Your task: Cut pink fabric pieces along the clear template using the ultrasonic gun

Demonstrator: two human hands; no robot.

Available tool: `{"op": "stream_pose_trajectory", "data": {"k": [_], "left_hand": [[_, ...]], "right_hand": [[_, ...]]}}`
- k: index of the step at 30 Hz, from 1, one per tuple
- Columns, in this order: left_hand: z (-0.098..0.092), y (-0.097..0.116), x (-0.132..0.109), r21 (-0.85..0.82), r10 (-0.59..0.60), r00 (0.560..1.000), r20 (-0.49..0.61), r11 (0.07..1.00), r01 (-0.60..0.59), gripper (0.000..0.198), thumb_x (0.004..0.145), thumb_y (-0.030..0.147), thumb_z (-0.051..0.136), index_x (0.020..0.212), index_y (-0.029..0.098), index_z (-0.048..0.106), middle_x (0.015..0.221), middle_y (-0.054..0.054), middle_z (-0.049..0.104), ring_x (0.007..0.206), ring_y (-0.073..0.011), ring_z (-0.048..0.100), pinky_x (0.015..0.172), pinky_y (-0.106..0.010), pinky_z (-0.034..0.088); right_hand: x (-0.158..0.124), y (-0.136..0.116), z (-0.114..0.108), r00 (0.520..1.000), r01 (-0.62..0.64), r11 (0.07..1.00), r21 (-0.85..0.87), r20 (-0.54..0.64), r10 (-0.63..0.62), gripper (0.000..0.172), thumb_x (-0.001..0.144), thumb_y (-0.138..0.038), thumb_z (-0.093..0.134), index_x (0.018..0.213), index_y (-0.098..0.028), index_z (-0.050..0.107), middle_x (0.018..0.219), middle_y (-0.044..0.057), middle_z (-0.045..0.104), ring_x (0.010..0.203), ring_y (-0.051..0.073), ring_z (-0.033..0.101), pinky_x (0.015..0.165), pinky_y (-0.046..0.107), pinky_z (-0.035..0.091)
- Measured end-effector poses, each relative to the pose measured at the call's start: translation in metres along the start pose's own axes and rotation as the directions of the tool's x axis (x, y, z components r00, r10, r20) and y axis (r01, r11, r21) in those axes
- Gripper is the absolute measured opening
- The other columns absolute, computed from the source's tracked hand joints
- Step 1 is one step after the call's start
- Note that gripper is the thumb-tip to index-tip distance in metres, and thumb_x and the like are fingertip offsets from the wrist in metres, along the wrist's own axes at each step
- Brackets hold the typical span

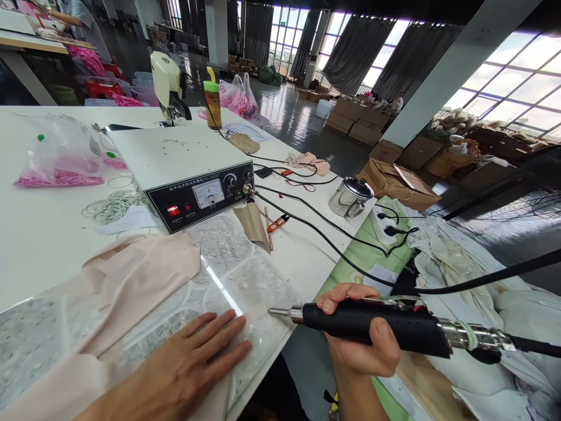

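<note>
My right hand is wrapped round the black body of an ultrasonic handpiece, whose metal tip points left above the table's near edge. A thick black cable leaves its back end. Palm down, my left hand lies with fingers stretched out on a clear patterned sheet, a short way left of the tip. Pale pink fabric is spread over the sheet beside and under that hand. Behind them stands the black control box with a dial and a lit red switch.
Orange thread snips lie right of the box. A steel lidded mug stands near the table's right edge, with black cables passing by. Bags of pink pieces, green cord loops, a sewing machine and a drink bottle are farther back.
</note>
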State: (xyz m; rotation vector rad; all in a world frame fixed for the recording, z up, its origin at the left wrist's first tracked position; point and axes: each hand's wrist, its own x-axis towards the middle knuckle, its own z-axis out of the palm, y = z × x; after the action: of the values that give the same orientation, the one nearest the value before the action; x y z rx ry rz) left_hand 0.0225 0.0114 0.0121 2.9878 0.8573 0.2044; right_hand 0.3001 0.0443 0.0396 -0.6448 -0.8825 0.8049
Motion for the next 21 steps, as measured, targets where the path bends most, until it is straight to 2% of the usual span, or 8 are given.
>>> {"op": "stream_pose_trajectory", "data": {"k": [3,7,13,18,21], "left_hand": [[0.0052,0.0032,-0.0014,-0.022,-0.056,0.998,-0.024,0.998,0.055,0.08,0.086,0.0,0.043,0.159,0.031,0.033,0.163,-0.001,0.038,0.146,-0.0256,0.044,0.119,-0.044,0.037],[0.0083,0.005,-0.0024,-0.005,-0.059,0.998,-0.013,0.998,0.059,0.084,0.084,-0.002,0.042,0.16,0.032,0.03,0.163,-0.001,0.037,0.147,-0.0248,0.042,0.119,-0.043,0.037],[0.0064,0.0047,-0.001,-0.03,-0.065,0.998,-0.022,0.997,0.065,0.079,0.087,-0.002,0.042,0.158,0.032,0.035,0.163,-0.001,0.037,0.145,-0.0259,0.044,0.118,-0.044,0.039],[0.0032,-0.0003,0.0006,-0.088,0.001,1.0,-0.013,0.996,-0.002,0.079,0.087,-0.001,0.046,0.159,0.029,0.034,0.162,-0.003,0.041,0.145,-0.026,0.045,0.118,-0.041,0.039],[0.0006,-0.0027,0.0005,-0.1,-0.013,1.0,-0.009,0.995,0.012,0.076,0.09,0.001,0.047,0.159,0.03,0.034,0.161,-0.003,0.042,0.145,-0.0259,0.045,0.118,-0.041,0.039]], "right_hand": [[-0.0004,0.0004,-0.0003,1.0,-0.001,1.0,0.011,-0.014,0.001,0.025,0.077,-0.044,0.063,0.083,-0.021,0.071,0.07,0.002,0.067,0.05,0.016,0.06,0.049,0.032,0.052],[-0.0012,0.0004,0.0003,1.0,-0.009,1.0,0.013,-0.014,0.009,0.025,0.077,-0.044,0.063,0.083,-0.021,0.071,0.071,0.001,0.067,0.05,0.015,0.059,0.049,0.033,0.052],[-0.001,0.0001,0.0033,1.0,-0.002,1.0,0.002,0.011,0.002,0.025,0.079,-0.044,0.062,0.084,-0.021,0.07,0.071,0.002,0.066,0.051,0.016,0.059,0.049,0.032,0.051],[-0.0019,0.0003,0.0014,0.999,-0.001,1.0,-0.022,0.04,0.002,0.022,0.08,-0.042,0.063,0.082,-0.021,0.067,0.071,0.002,0.066,0.053,0.016,0.06,0.049,0.033,0.052],[-0.0016,0.0005,0.0004,0.998,0.004,0.999,-0.042,0.063,-0.002,0.02,0.081,-0.041,0.063,0.081,-0.021,0.066,0.07,0.002,0.066,0.053,0.016,0.061,0.05,0.033,0.052]]}}
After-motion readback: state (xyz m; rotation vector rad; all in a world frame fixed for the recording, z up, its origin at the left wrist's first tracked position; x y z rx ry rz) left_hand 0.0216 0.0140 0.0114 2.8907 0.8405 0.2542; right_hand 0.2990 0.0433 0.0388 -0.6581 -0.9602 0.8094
